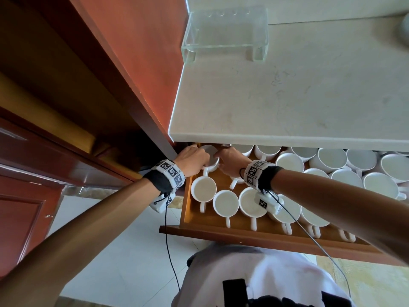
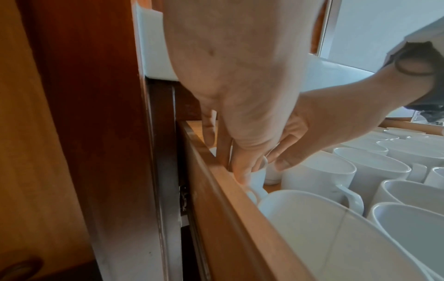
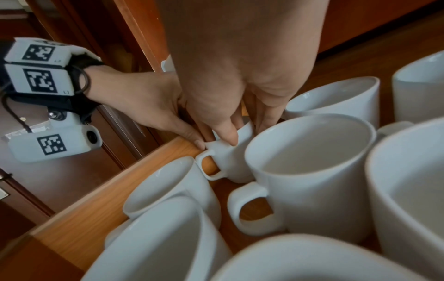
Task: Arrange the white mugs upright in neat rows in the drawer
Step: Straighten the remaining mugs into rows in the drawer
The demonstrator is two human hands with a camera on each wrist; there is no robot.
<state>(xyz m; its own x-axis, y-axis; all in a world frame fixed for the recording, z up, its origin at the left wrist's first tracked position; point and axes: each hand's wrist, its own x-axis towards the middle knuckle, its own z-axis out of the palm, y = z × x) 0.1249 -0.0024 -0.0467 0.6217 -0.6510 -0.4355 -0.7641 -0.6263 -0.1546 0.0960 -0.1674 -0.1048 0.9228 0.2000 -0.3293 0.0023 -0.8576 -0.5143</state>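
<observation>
Both my hands are on one white mug (image 1: 210,157) at the back left corner of the open drawer (image 1: 254,234), just under the front edge of the bench (image 1: 287,85). My left hand (image 1: 192,160) grips its left side, thumb down at the handle root, fingers curled round the far wall. My right hand (image 1: 231,160) pinches the rim on the right, fingers reaching inside and over the lip. The mug stands upright, handle toward me.

The front row of mugs (image 1: 225,203) is upright with handles forward. The mugs to the right (image 1: 345,171) sit crowded and out of line, not yet rowed.

Risks, as I judge them: the corner is tight. The drawer side wall (image 2: 216,190) touches my left fingers, so a sideways shift could trap them. The neighbouring mug (image 3: 310,171) stands just beside the held one; a turn could knock its handle against that wall and chip it. Lifting here could strike the bench overhang.
</observation>
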